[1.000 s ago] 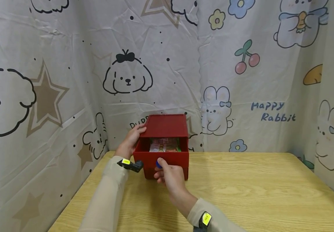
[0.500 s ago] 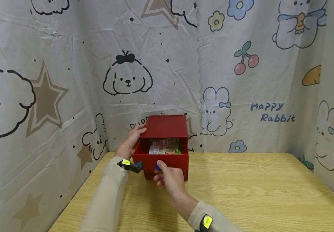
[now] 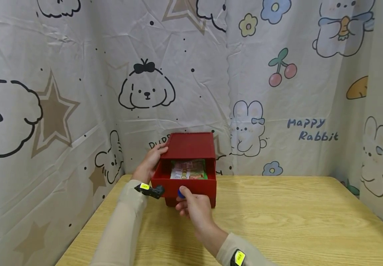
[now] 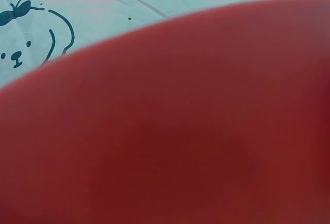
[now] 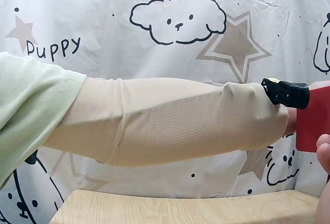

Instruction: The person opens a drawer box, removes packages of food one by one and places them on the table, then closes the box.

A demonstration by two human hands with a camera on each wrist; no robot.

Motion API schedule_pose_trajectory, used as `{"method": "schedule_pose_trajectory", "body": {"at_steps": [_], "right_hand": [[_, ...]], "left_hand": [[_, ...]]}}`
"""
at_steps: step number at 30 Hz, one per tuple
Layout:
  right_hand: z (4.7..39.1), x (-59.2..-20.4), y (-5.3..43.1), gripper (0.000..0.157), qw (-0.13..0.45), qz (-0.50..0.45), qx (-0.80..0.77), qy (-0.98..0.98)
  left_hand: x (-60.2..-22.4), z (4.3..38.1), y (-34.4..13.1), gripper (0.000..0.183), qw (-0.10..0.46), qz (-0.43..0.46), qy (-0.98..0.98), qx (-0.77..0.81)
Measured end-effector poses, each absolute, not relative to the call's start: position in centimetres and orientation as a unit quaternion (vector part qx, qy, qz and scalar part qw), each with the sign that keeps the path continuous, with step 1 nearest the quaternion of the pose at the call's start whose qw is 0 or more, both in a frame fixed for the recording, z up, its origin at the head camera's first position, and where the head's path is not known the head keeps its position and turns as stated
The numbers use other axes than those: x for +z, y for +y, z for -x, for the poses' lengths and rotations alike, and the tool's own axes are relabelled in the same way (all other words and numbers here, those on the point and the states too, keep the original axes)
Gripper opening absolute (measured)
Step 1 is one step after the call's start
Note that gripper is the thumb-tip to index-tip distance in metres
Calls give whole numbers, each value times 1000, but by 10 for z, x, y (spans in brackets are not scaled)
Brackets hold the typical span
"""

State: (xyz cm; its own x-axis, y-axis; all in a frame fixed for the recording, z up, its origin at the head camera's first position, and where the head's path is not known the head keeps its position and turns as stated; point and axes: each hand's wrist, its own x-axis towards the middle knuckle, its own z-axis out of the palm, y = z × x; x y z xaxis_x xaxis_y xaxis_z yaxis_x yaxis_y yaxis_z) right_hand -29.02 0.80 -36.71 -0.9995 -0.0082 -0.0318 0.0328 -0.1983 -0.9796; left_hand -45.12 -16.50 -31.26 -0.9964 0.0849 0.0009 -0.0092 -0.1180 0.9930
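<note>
A red drawer box point(image 3: 191, 146) stands near the back of the table, its drawer point(image 3: 191, 184) partly pulled out. Inside the drawer lies a clear-plastic packet point(image 3: 188, 169) with printed colours and a green edge. My right hand point(image 3: 199, 210) pinches the blue knob point(image 3: 180, 193) on the drawer front with the thumb on top. Against the left side of the box rests my left hand point(image 3: 149, 162), its fingers reaching along the upper edge. Blurred red surface point(image 4: 180, 121) fills most of the left wrist view. In the right wrist view, the drawer's red corner point(image 5: 312, 121) shows at the right edge.
A wooden table point(image 3: 278, 214) carries the box. Patterned cloth point(image 3: 191, 74) hangs behind the table and at both sides. The left forearm sleeve point(image 5: 170, 121) crosses the right wrist view, with a black wrist camera point(image 5: 289, 94) at its end.
The drawer has slid a little farther out toward me, drawn by my right hand at the knob. More of the packet shows. My left hand has stayed on the side of the box.
</note>
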Motion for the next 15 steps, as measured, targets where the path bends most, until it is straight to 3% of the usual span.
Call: {"method": "schedule_pose_trajectory", "body": {"at_steps": [15], "right_hand": [[284, -366, 7, 46, 18, -2, -781, 624]], "left_hand": [[-312, 450, -165, 55, 36, -23, 668, 743]]}}
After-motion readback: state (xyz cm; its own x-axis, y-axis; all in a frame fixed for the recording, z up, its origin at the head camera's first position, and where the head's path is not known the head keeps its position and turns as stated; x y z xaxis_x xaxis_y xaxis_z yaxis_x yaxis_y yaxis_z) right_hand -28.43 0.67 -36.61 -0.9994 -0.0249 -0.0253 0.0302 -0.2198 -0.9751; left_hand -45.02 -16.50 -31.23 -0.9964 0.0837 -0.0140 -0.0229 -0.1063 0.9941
